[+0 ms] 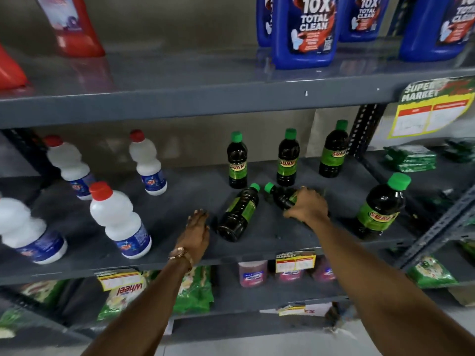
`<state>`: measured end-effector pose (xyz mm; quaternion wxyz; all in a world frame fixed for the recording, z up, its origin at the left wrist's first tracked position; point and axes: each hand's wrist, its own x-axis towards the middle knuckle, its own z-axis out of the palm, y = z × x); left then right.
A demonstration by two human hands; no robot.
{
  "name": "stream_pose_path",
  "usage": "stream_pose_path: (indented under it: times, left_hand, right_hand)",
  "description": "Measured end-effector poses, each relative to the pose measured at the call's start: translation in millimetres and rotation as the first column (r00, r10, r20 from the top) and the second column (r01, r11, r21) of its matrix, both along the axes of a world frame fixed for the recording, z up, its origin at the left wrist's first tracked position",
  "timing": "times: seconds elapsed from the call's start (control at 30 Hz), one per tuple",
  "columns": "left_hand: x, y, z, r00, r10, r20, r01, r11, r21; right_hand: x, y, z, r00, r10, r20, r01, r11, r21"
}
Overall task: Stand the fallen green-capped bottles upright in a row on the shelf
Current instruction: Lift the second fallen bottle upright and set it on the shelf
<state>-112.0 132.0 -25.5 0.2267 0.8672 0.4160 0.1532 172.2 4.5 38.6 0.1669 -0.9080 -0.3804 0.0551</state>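
We see two fallen bottles on the grey shelf (257,242): our right hand (307,205) grips one bottle (281,195); the other bottle (237,214) lies beside our flat, open left hand (196,231). Four bottles stand upright behind and right.

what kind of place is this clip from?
Most likely a supermarket aisle for cleaning products. A tag reading "Super Market" hangs on the grey metal shelf, which holds many identical bottles: blue "10X Total Clean" jugs above, green-capped "Sunny" bottles below.
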Motion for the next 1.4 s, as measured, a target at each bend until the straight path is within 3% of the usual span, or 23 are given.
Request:
stream_pose_path:
  times: [0.1,0.23,0.3,0.43,0.6,0.87,1.07,1.3,1.4]
  left_hand:
    - [3.4,-0.3,-2.0,0.999,0.029,0.015,-0.029,0.999,0.03]
    - [2.8,-1.5,-6.1,1.0,0.02,0.008,-0.02,0.997,0.076]
    - [3.3,-0.6,-5.3,1.0,0.001,0.005,-0.002,0.995,0.098]
    - [3.1,2.2,-4.2,1.0,0.001,-0.011,0.0,0.995,0.099]
    - [2.4,2.1,-7.7,1.0,0.015,-0.015,-0.013,0.994,0.104]
    - [3.9,-0.9,-2.3,1.0,0.027,-0.01,-0.026,0.994,0.106]
    - [4.0,-0.3,-4.9,1.0,0.023,-0.02,-0.021,0.995,0.097]
    - [2.7,2.8,-7.6,0.999,0.01,-0.034,-0.007,0.996,0.085]
    - [1.5,3.9,-8.7,0.999,0.005,-0.041,-0.002,0.997,0.083]
  right_hand:
    - [-3.2,3.2,-3.2,0.999,-0.042,-0.033,0.05,0.96,0.275]
    - [-8.4,16.1,-7.1,0.948,-0.042,-0.314,0.255,0.691,0.677]
    - [-13.1,20.8,-14.0,0.933,-0.027,-0.36,0.305,0.591,0.747]
    - [-19.4,23.2,-24.2,0.917,0.031,-0.397,0.332,0.488,0.807]
    - [-13.8,4.6,-42.6,0.9,0.148,-0.41,0.272,0.547,0.792]
    - [-8.8,9.6,-26.9,0.933,-0.047,-0.358,0.315,0.59,0.744]
    - [-7.5,-1.2,-47.3,0.913,0.076,-0.4,0.256,0.655,0.711]
    - [-6.2,3.9,-41.5,0.937,-0.046,-0.347,0.282,0.688,0.669]
    - [-2.4,-2.1,-52.8,0.911,0.09,-0.402,0.225,0.708,0.669]
